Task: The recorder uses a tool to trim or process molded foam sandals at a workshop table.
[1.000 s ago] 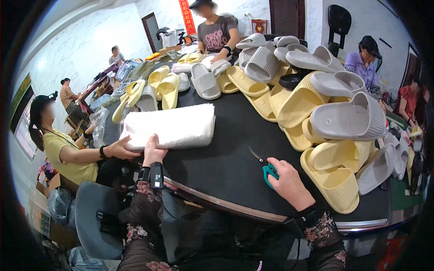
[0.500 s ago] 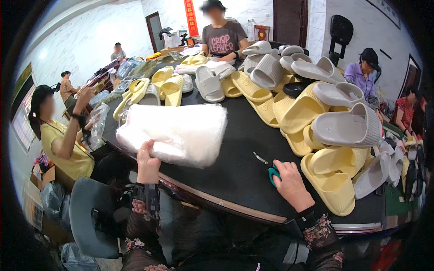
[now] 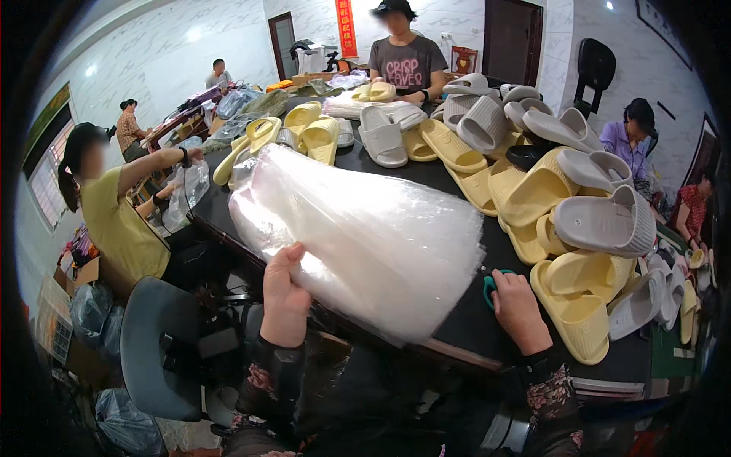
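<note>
A stack of clear plastic bags (image 3: 365, 236) is pinched along its near edge in my left hand (image 3: 285, 298). The sheets are fanned out wide, sloping over the table's front edge. Down on the black tabletop, my right hand (image 3: 522, 314) is closed over the green handles of a pair of scissors (image 3: 488, 291). Most of the blades are hidden by the far corner of the bags. Just right of that hand lies a yellow slipper (image 3: 571, 320), at the near end of a heap of slippers.
Grey slippers (image 3: 605, 221) and yellow ones pile up along the table's right side. More yellow slippers (image 3: 318, 137) stand beyond the bags. A co-worker in yellow (image 3: 137, 228) sits at left, near an office chair (image 3: 160, 354); another person (image 3: 407, 65) works across the table.
The plastic bags have spread out and swung right and nearer, now covering the scissors' blades. My left hand has shifted right with them. My right hand stays at the scissors.
</note>
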